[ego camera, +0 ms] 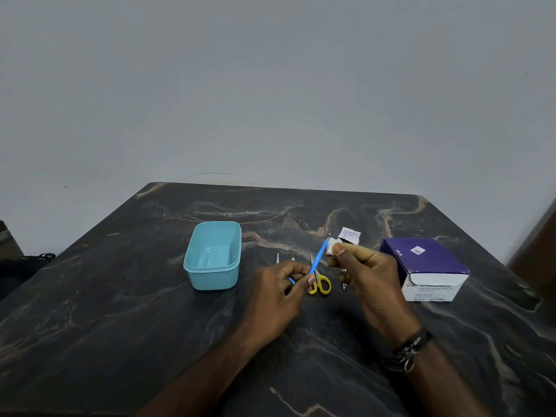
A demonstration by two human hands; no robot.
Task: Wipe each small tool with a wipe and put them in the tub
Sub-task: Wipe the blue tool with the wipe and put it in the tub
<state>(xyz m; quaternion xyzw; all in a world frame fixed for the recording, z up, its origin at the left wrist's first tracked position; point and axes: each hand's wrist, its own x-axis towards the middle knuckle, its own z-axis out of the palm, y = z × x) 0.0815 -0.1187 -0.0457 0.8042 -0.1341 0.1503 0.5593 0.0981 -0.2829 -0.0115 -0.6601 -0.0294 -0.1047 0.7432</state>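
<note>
Tub [213,255], light blue, is set on the dark marbled table [120,311] at left. A blue stick tool [318,257] is pinched by the left hand [282,291]; its upper tip is pressed into a white wipe [332,247] gripped by the right hand [365,273]. Yellow-handled scissors [320,282] lie between the 2 hands. A purple box [427,267] stands at right.

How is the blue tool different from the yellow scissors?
The blue tool is a thin straight stick, while the yellow-handled scissors have looped handles. The blue tool is up off the table in the left hand, its tip against the wipe in the right hand; the scissors lie on the table untouched. Neither is in the tub.
</note>
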